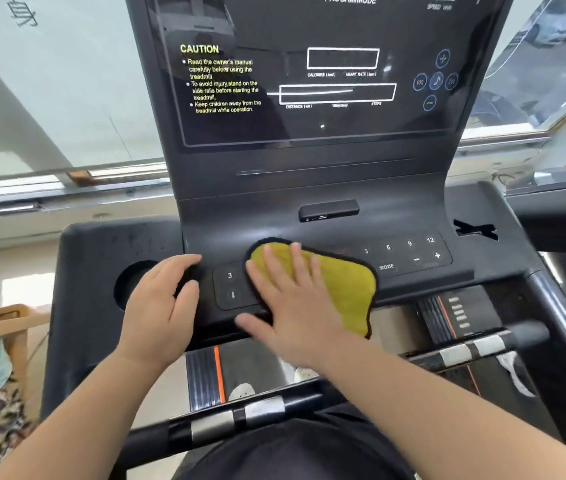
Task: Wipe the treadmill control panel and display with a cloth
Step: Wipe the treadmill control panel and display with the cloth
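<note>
Yellow microfibre cloth (pixel 340 289) lies flat on the treadmill control panel (pixel 409 258), between the 3 key and the MODE key. Soft and light, it should slide best under a flat palm. The right hand (pixel 295 306) presses it with fingers spread; the left hand (pixel 160 306) rests open beside an apparently empty cup holder (pixel 129 285). The display (pixel 309 84) stands above.

Bright window daylight; display (pixel 309 64) glare; edges warped
</note>
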The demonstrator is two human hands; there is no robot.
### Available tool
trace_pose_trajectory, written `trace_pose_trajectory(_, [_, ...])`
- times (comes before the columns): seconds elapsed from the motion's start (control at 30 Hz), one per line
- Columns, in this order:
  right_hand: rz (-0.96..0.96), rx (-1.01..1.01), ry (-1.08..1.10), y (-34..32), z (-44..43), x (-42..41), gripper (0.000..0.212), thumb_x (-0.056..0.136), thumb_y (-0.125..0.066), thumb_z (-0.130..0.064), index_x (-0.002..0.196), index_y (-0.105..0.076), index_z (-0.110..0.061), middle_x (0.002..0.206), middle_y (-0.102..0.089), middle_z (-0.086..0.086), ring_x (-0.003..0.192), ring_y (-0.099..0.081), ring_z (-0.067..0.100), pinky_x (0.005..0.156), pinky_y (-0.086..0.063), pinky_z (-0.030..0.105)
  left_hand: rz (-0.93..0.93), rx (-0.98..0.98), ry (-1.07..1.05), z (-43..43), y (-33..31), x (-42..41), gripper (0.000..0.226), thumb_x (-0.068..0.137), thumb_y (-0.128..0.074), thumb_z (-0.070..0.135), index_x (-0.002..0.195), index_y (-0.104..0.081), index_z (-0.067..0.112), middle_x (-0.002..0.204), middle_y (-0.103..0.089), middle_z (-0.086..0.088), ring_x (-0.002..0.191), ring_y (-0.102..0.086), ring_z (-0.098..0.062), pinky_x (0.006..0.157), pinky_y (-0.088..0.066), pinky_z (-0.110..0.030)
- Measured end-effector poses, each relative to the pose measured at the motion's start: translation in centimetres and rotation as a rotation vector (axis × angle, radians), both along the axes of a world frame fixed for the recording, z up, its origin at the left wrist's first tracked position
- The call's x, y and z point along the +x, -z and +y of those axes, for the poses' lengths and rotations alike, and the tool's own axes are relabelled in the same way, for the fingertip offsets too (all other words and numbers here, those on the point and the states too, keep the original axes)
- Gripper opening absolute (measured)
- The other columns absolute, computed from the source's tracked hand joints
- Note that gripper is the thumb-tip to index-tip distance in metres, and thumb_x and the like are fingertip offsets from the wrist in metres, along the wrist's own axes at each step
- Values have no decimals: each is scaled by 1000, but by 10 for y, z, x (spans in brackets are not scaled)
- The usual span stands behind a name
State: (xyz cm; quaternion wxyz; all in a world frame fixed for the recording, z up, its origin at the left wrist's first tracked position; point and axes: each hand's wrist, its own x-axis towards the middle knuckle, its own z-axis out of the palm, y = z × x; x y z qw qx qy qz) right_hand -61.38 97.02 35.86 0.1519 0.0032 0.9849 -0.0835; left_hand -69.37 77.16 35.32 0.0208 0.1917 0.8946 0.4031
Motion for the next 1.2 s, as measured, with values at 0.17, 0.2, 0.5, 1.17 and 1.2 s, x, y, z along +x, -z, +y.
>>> trace_pose_trajectory(0.17, [14,-50,-321,11,-48,-3,82,90,-10,-78,160,7,-40,172,9,-7,153,28,34,121,21,54,-41,55,24,-6,-2,1,51,89,-39,28,131,-62,14,125,-62,8,117,-55,-9,100,-41,-29])
trace_pose_trajectory(0.2, [37,-53,-310,11,-40,-1,79,93,-13,-77,161,2,-40,172,8,-9,154,26,33,122,20,55,-59,64,9,-6,-2,3,49,89,-40,26,132,-63,14,125,-62,9,118,-54,-8,101,-41,-28])
trace_pose_trajectory(0.5, [1,155,392,9,36,4,107,77,21,-84,164,3,-23,171,8,20,152,11,55,122,3,68,-160,142,-75,2,-2,4,46,87,-41,20,125,-66,15,122,-63,11,117,-52,-4,98,-34,-8])
trace_pose_trajectory(1.17, [-5,229,190,11,36,7,93,84,8,-87,161,11,-36,171,16,12,151,14,55,121,-1,70,-20,-226,189,-27,15,4,55,90,-38,38,133,-60,12,153,-47,-3,139,-44,-26,117,-33,-45])
trace_pose_trajectory(1.2, [-8,224,243,11,37,1,96,82,11,-86,162,11,-33,170,16,14,151,12,55,121,-2,71,-15,-240,198,-30,16,5,55,91,-38,38,135,-59,13,154,-46,-3,140,-44,-26,118,-32,-48])
